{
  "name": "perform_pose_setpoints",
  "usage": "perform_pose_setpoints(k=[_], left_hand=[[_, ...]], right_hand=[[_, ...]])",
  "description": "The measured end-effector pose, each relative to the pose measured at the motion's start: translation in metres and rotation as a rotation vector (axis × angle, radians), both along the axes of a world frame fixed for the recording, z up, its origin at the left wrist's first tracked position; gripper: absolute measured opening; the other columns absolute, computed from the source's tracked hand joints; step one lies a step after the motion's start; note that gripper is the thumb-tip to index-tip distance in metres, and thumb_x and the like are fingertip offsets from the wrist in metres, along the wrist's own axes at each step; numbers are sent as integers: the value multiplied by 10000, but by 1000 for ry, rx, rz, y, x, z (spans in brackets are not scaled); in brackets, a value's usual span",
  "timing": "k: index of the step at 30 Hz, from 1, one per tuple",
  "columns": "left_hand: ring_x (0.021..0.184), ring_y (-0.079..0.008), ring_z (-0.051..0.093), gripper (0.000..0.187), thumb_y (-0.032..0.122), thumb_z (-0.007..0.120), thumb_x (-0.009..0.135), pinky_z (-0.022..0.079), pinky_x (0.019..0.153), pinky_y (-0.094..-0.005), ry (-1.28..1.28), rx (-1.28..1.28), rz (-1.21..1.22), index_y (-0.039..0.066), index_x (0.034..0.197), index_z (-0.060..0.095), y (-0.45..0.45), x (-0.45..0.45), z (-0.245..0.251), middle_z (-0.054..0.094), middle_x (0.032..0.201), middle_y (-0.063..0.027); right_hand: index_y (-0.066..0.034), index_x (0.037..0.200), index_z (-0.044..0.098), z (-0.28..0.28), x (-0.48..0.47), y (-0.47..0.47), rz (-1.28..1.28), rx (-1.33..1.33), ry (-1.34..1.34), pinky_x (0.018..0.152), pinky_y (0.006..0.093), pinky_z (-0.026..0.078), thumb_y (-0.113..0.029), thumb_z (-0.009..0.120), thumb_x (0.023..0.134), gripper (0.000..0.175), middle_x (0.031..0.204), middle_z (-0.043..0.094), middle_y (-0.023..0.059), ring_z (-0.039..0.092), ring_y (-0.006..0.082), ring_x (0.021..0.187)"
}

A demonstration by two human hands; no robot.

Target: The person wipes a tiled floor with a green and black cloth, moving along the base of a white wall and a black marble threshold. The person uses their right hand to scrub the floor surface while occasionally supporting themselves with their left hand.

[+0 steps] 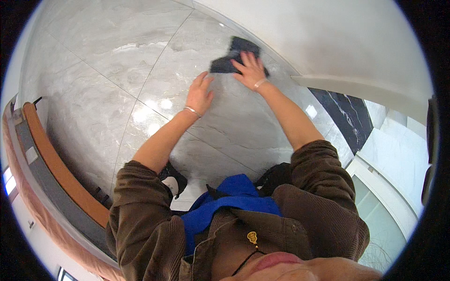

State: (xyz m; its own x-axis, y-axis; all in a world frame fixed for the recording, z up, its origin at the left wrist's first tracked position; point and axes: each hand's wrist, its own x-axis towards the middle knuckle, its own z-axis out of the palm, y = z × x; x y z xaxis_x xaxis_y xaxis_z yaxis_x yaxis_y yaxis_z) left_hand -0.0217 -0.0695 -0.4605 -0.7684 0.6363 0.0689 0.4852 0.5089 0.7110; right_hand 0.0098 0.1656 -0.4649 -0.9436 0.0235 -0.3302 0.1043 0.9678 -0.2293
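Observation:
A dark cloth (242, 45), spread in uneven folds, lies on the grey marble-patterned tile floor (88, 116) close to the foot of a white wall. My right hand (251, 70) rests palm down on its near part, fingers spread, with a pale bracelet at the wrist. Just left of the cloth, my left hand (201, 92) is held over the floor with nothing in it, its fingers slightly parted. Whether its fingertips touch the tile or the cloth edge is hard to tell. The cloth and right hand look slightly blurred.
On the left stands a bed with an orange-brown and grey side frame (66, 161). The white wall (334, 38) runs along the upper right, ending near a black marble threshold (346, 116). A frosted glass door (376, 207) is at lower right. My shoe (174, 181) is beneath me.

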Motion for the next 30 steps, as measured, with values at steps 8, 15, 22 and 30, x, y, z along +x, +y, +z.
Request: perform_pose_setpoints(k=[8,15,22,30], left_hand=[[1126,-389,451,350,61,591,746,356,970,-472,31,69,404,35,1094,557,81,2,-5,524,1154,-202],[1251,-367,334,515,319,574,804,207,1042,-556,368,-308,125,57,1235,471,144,3,-28,393,1327,-173],[1300,-378,280,617,401,617,758,199,1029,-612,276,-456,334,164,1297,430,114,-142,-40,359,1392,-95],[1009,-352,559,551,95,641,754,442,858,-494,221,-130,930,126,1265,437,48,-258,-45,560,1117,-149]], right_hand=[[-67,1187,559,-2,62,4,-725,-97,510,1031,452,305,-127,580,805,387,1298,499,142,444,318,1216],[-2,1348,355,-31,112,-4,-675,79,380,1105,445,184,-163,472,864,524,1453,297,152,253,321,1352],[1,1363,340,-23,111,-6,-656,140,359,1107,431,181,-162,453,876,526,1461,288,164,249,319,1355],[32,1379,307,-21,111,-7,-635,170,286,1112,442,174,-171,448,884,553,1466,265,191,243,335,1356]])
